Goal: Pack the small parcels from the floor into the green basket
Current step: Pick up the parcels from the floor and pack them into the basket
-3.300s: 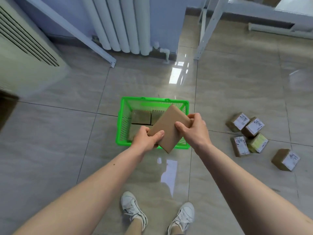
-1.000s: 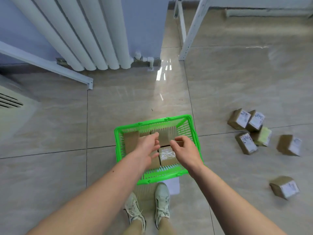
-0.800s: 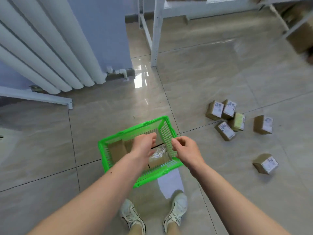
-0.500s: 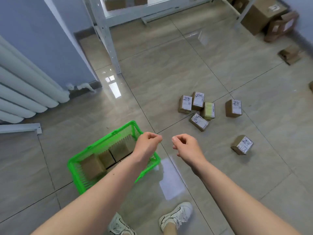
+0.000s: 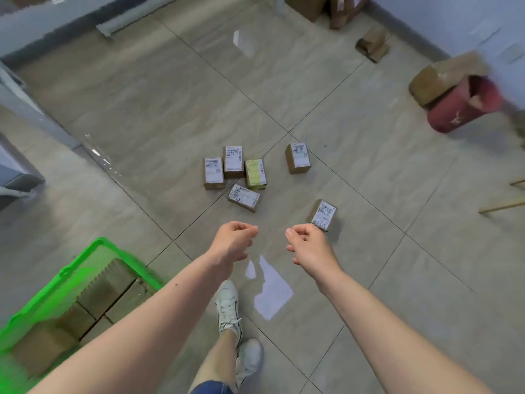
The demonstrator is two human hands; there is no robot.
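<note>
Glossy beige tiled floor (image 5: 355, 177), blue-grey walls. Six small parcels (image 5: 243, 197) ahead bear white labels, print illegible. Green basket (image 5: 85, 257) lower left, holding brown parcels. Left hand (image 5: 233, 242) and right hand (image 5: 308, 243): fingers loosely curled, empty.

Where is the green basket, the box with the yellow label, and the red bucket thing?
green basket (image 5: 98, 245): head view, on its far rim.
yellow-label box (image 5: 255, 172): head view, on its label.
red container (image 5: 457, 110): head view, on its side.
</note>
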